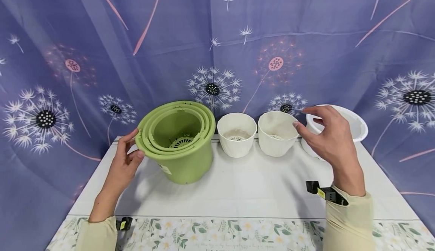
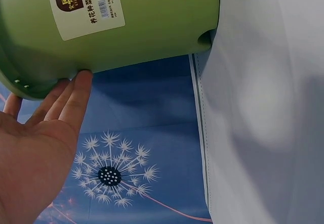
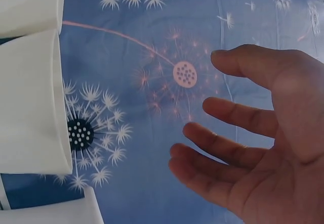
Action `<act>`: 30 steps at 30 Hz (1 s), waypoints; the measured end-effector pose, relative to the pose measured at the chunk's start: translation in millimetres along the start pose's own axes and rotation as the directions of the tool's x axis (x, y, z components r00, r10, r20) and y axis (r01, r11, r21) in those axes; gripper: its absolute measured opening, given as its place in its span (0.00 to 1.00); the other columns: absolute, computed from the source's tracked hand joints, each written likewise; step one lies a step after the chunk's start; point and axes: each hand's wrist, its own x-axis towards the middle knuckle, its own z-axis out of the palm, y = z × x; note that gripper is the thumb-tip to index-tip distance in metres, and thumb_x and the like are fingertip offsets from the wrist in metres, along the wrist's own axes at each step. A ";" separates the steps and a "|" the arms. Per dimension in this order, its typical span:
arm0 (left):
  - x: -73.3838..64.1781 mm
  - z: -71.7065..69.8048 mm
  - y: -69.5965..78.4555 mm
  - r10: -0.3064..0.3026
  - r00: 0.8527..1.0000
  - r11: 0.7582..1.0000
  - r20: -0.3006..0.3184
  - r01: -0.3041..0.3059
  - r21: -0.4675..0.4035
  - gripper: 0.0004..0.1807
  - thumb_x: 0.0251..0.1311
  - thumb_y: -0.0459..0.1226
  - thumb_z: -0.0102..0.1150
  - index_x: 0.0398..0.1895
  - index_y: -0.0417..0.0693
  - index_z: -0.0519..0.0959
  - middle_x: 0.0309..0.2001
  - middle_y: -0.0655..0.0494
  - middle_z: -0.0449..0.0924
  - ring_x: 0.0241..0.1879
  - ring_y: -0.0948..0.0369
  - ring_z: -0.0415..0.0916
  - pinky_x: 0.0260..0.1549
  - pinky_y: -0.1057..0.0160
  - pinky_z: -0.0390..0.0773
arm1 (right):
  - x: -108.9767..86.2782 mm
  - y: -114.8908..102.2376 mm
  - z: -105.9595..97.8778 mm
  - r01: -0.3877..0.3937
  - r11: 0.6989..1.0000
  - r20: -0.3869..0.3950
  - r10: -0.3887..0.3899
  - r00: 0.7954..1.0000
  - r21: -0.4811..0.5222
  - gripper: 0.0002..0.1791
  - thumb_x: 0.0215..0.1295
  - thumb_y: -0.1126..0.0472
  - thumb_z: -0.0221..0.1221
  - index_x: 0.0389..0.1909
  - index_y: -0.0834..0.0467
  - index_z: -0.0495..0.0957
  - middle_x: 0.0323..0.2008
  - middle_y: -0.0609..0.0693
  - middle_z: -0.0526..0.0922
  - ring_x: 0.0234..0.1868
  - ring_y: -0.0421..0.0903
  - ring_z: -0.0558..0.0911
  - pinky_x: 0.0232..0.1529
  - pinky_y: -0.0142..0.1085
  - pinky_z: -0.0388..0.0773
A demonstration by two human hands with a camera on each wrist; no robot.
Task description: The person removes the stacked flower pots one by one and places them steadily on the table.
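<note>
A: Where do the green nested pots (image 1: 195, 164) stand?
B: On the left part of the white tabletop (image 1: 251, 190), their base resting on it. At least three rims sit one inside another, and a slotted floor (image 1: 181, 142) shows in the innermost.
A: Which way do they face?
B: Mouths up, narrower base down, the shared axis roughly upright; the wide lens makes any slight lean hard to judge. A pale label (image 2: 88, 6) is on the outer wall.
A: And the left hand (image 1: 125, 164)?
B: At the left edge, thumb and forefinger apart, their tips at the outer rim. In the left wrist view, fairly straight fingers touch the wall just below that rim. I can't tell how much force they apply.
A: What's beside the pots?
B: Just to their right, a small white pot (image 1: 236, 150) with brownish marks inside, then a second white pot (image 1: 276, 148) close beside it. Both stand between the green ones and a white tub (image 1: 361, 132) at the far right.
A: The right hand (image 1: 327, 136)?
B: Raised in front of the tub, covering part of it, its thumb tip near the second white pot's rim. Its fingers are spread and gently bent, with nothing in them.
A: Beyond that?
B: A purple-blue dandelion curtain (image 1: 176, 24) behind, a floral border (image 1: 244, 234) along the near edge.
</note>
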 end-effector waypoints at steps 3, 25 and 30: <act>0.5 -0.3 -0.3 0.002 1.000 1.000 -0.004 -0.002 -0.012 0.35 0.84 0.33 0.49 0.87 0.59 0.51 0.74 0.45 0.63 0.61 0.73 0.77 0.54 0.77 0.75 | 2.0 -3.4 3.6 0.001 1.000 0.019 -0.001 1.000 0.008 0.20 0.66 0.59 0.73 0.57 0.61 0.85 0.55 0.59 0.85 0.59 0.59 0.83 0.60 0.37 0.80; -1.0 -1.1 -0.6 -0.009 1.000 0.999 0.002 0.009 -0.031 0.35 0.83 0.34 0.49 0.87 0.59 0.51 0.76 0.43 0.62 0.61 0.71 0.78 0.54 0.75 0.76 | 10.3 -37.8 43.5 0.096 0.985 0.020 -0.100 0.995 0.146 0.16 0.64 0.66 0.73 0.51 0.62 0.86 0.50 0.56 0.86 0.56 0.54 0.84 0.56 0.52 0.83; 0.3 -1.2 -0.6 -0.016 1.000 0.999 0.007 0.016 -0.031 0.35 0.83 0.34 0.49 0.87 0.60 0.51 0.75 0.42 0.62 0.61 0.70 0.78 0.55 0.75 0.76 | 12.4 -45.7 50.2 0.106 0.980 0.027 -0.112 0.993 0.167 0.15 0.64 0.66 0.73 0.51 0.62 0.86 0.49 0.56 0.86 0.56 0.54 0.84 0.57 0.52 0.83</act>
